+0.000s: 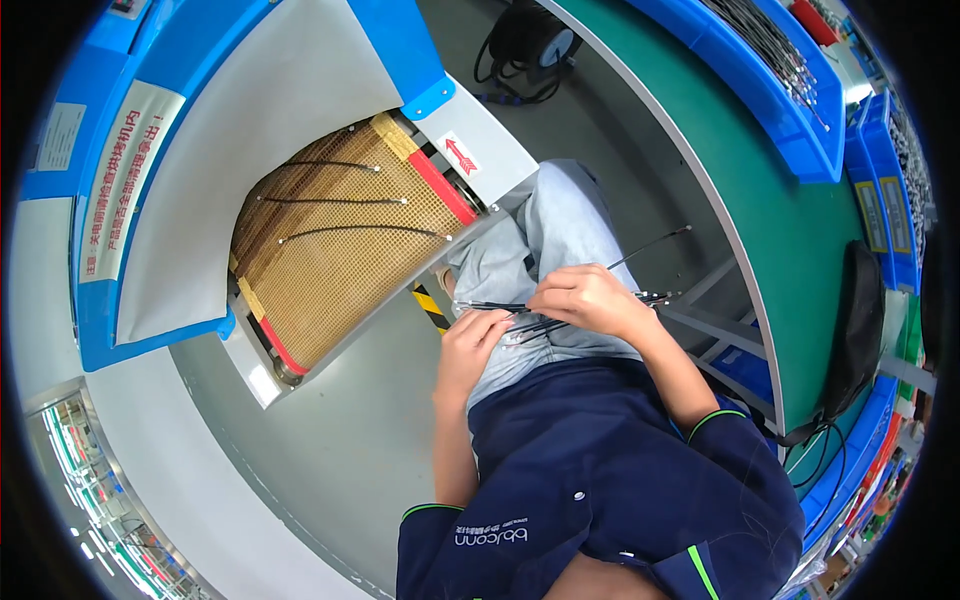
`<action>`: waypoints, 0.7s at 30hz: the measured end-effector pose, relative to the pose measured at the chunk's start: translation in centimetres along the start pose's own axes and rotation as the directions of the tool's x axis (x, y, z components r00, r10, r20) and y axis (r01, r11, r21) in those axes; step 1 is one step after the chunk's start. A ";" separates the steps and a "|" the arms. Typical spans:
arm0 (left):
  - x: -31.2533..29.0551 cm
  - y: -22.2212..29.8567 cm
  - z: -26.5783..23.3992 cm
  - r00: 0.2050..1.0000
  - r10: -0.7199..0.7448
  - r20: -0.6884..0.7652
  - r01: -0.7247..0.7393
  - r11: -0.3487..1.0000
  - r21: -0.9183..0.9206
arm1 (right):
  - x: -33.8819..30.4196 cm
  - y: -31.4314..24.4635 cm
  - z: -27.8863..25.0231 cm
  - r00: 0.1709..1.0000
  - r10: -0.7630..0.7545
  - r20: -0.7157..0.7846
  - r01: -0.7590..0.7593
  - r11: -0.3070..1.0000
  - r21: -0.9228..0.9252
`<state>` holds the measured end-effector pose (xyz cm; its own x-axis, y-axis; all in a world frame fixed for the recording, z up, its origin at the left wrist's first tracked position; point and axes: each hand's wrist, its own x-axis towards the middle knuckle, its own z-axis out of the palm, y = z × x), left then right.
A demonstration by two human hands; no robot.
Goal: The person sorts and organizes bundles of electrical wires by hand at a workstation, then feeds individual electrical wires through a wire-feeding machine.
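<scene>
Over my lap I hold a bunch of thin black cables (pixel 545 325) with small shiny end pieces. My right hand (pixel 588 300) is closed around the bunch, and one cable (pixel 650 245) sticks out of it toward the upper right. At the left end of the bunch my left hand (pixel 474 345) is closed, its thumb and fingers pinching cable ends. The exact grip is partly hidden by the fingers. Ahead and to the left, several black cables, among them a cable (pixel 365 229) near the front, lie apart on a tan mesh conveyor belt (pixel 340 270).
The conveyor runs out of a blue and white machine (pixel 270 110). On my right is a green-topped workbench (pixel 700 130) with a blue bin (pixel 790 80) of black cables and another blue bin (pixel 885 190). A black cable reel (pixel 540 45) stands on the floor. A black bag (pixel 858 330) lies at the bench.
</scene>
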<state>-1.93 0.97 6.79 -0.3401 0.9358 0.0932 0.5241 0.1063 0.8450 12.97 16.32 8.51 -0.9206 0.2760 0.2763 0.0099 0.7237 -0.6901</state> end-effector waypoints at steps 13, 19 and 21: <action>0.0 1.0 0.3 0.972 -0.217 0.091 0.232 0.951 -0.206 | -0.3 0.1 1.1 1.000 -0.025 0.007 0.025 0.996 0.091; 0.1 1.1 0.2 0.999 0.046 -0.024 -0.043 0.994 0.103 | -0.4 0.2 1.2 0.999 0.040 0.029 -0.043 0.989 0.142; 0.0 1.1 0.1 0.999 0.034 -0.008 -0.033 0.995 0.096 | -0.3 0.3 1.2 1.000 -0.003 0.016 0.001 0.991 0.137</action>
<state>-1.27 1.17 7.72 -0.3279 0.9363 0.1260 0.6078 0.1070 0.7869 12.76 15.69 7.42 -0.9266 0.2637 0.2680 -0.0449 0.6302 -0.7752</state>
